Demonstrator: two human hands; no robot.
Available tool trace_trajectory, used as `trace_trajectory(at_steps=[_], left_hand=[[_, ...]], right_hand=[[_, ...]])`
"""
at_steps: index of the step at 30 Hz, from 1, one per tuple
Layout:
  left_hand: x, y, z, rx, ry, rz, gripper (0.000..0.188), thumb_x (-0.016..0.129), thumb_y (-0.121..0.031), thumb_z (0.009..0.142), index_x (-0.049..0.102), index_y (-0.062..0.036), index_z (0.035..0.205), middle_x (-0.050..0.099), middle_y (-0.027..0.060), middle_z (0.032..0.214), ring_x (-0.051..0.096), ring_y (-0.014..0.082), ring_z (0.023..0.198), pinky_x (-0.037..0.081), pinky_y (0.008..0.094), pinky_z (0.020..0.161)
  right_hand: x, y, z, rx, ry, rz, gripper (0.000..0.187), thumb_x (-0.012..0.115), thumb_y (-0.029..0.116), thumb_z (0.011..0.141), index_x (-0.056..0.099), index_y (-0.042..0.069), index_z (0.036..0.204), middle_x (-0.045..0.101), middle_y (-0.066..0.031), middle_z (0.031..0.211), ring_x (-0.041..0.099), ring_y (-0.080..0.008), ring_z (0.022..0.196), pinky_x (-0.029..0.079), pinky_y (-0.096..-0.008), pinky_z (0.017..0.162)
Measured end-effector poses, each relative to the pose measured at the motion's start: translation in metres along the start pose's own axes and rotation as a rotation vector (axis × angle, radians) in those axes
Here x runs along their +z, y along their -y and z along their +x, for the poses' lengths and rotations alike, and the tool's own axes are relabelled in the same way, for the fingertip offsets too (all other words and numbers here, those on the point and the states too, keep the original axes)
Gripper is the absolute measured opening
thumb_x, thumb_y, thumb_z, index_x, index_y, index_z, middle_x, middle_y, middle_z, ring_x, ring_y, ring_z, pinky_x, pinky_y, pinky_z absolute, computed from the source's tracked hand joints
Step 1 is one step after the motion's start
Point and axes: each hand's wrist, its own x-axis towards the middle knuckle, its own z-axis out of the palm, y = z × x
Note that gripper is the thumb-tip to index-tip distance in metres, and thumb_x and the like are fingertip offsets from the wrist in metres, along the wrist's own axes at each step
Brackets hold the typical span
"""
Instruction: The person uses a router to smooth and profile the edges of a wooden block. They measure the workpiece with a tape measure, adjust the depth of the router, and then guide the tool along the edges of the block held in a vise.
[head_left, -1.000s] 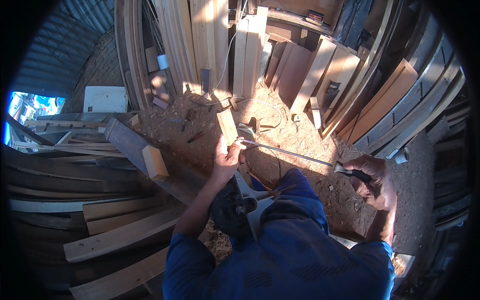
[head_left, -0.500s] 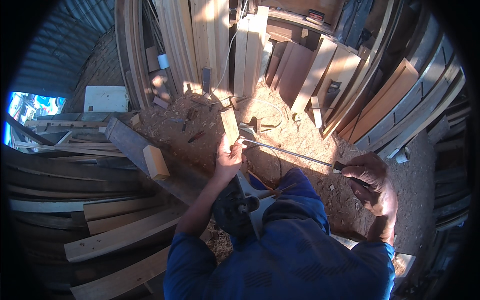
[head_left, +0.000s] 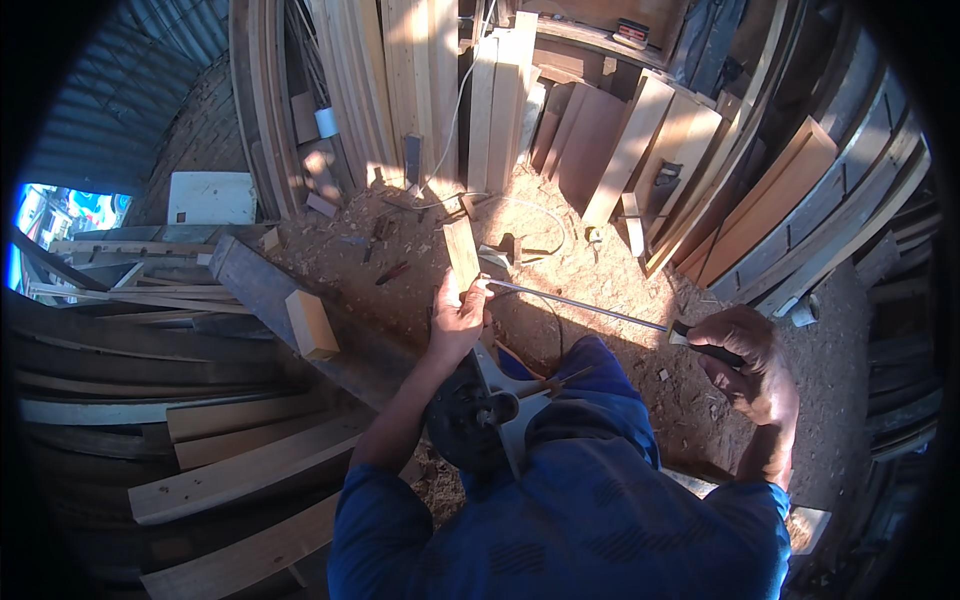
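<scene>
A small pale wooden block [head_left: 461, 250] is gripped in my left hand [head_left: 457, 320], its far end pointing away from me. My right hand [head_left: 748, 362] is closed around the black handle of what looks like a long screwdriver [head_left: 590, 309]. Its thin metal shaft runs left across the view to my left fingertips, beside the near end of the block. Those fingers hide the tip, so I cannot tell whether it touches the wood. Below my left hand, against my lap, is a grey metal piece [head_left: 513, 410] with a round hub.
Another wooden block [head_left: 311, 326] rests on a dark plank [head_left: 290, 290] at the left. Long boards [head_left: 250, 465] lie stacked at the lower left. Upright planks [head_left: 430, 90] lean along the back, with more at the right. Shavings, a cable and small tools lie on the ground [head_left: 400, 215].
My right hand and the screwdriver handle have shifted slightly to the right. My left hand and the wooden block stay almost where they were.
</scene>
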Motion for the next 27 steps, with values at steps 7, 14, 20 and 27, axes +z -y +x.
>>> trace_trajectory(at_steps=[7, 14, 20, 27], left_hand=[[0.000, -0.001, -0.001, 0.003, 0.066, 0.069, 0.022, 0.057, -0.014, 0.106, 0.055, -0.0077, 0.127, 0.065, 0.0018, 0.090, 0.052, 0.0043, 0.063, 0.044, 0.0215, 0.055], [0.003, -0.020, -0.003, -0.070, 0.070, 0.140, 0.019, 0.056, -0.015, 0.106, 0.057, -0.0083, 0.124, 0.062, 0.0009, 0.088, 0.051, 0.0045, 0.058, 0.043, 0.0222, 0.052], [-0.003, -0.013, -0.004, -0.006, 0.039, 0.198, 0.018, 0.056, -0.015, 0.106, 0.058, -0.0074, 0.122, 0.062, 0.0010, 0.086, 0.051, 0.0052, 0.058, 0.043, 0.0228, 0.052], [-0.002, -0.012, -0.003, 0.033, 0.038, 0.170, 0.017, 0.055, -0.014, 0.106, 0.058, -0.0057, 0.121, 0.062, 0.0018, 0.085, 0.050, 0.0059, 0.058, 0.043, 0.0229, 0.052]], right_hand=[[-0.010, 0.004, 0.004, 0.172, 0.116, 0.165, 0.035, 0.069, 0.034, 0.095, 0.071, -0.001, 0.103, 0.071, -0.0135, 0.082, 0.066, -0.0242, 0.061, 0.051, -0.0342, 0.058], [-0.007, 0.007, 0.003, 0.421, 0.188, 0.321, 0.034, 0.065, 0.027, 0.099, 0.065, -0.005, 0.111, 0.072, -0.0161, 0.086, 0.073, -0.0258, 0.072, 0.054, -0.0380, 0.062], [-0.001, 0.016, 0.006, 0.025, 0.077, -0.046, 0.023, 0.064, 0.021, 0.098, 0.073, 0.000, 0.101, 0.070, -0.0147, 0.086, 0.069, -0.0241, 0.065, 0.052, -0.0403, 0.059], [-0.001, -0.019, -0.006, 0.807, 0.269, 0.829, 0.043, 0.063, 0.038, 0.101, 0.070, -0.004, 0.101, 0.073, -0.0154, 0.096, 0.068, -0.0193, 0.064, 0.052, -0.0280, 0.051]])
